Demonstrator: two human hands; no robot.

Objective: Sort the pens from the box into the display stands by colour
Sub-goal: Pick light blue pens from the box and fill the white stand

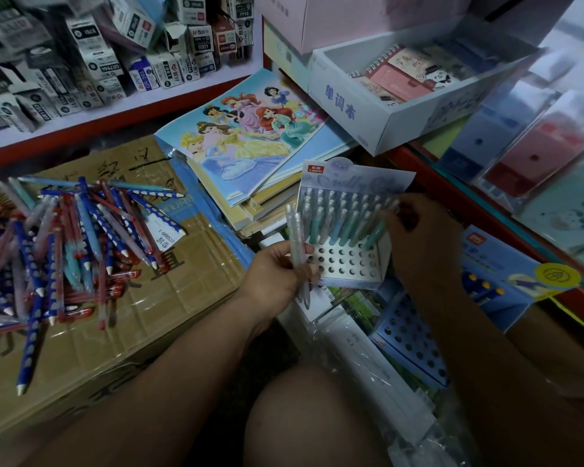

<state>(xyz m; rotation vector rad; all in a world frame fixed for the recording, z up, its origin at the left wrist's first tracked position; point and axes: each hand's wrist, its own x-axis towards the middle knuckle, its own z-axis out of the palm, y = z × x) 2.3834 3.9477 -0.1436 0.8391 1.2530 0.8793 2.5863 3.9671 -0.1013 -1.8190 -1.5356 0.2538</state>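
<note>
A pale display stand (351, 267) with a grid of holes stands in front of me; its back rows hold several teal and light blue pens (338, 224). My left hand (277, 278) is closed around two or three pale pens (297, 251), just left of the stand. My right hand (422, 237) pinches a teal pen (375, 235) at the stand's right side, its tip in or just above a hole. A second, blue display stand (415, 345) with empty holes lies lower right.
A heap of blue, red and teal pens (64, 251) lies on a taped cardboard box (169, 298) at left. Princess picture books (246, 133) are stacked behind. A white box of notebooks (395, 92) and shelves of stationery stand at the back and right. My knee (321, 419) is below.
</note>
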